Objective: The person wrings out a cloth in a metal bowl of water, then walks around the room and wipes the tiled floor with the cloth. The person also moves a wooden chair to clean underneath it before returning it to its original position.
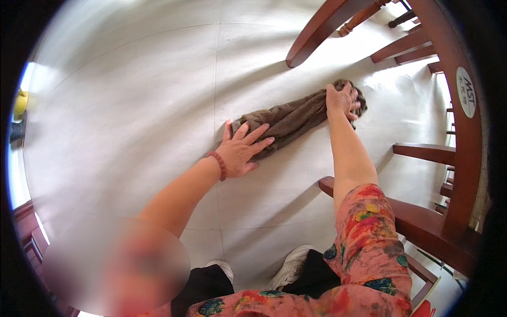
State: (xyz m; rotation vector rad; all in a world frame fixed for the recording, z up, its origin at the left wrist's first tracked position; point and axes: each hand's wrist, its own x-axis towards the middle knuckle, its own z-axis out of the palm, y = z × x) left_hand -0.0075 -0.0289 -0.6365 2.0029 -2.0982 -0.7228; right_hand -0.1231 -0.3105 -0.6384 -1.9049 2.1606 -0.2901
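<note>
A brown towel [296,119] lies stretched out and bunched lengthwise on the pale tiled floor [132,121]. My left hand [240,148], a red bead bracelet at its wrist, presses on the towel's near left end with fingers spread flat. At the far right end my right hand [342,99] has its fingers curled over the bunched cloth and grips it. Both arms reach forward and down to the floor.
Dark reddish wooden furniture [467,158] with legs and rails stands along the right. One curved wooden leg [317,37] reaches down beyond the towel. My white shoes [293,267] are at the bottom. More dark wood [30,230] and a yellow object [21,103] show at the left edge.
</note>
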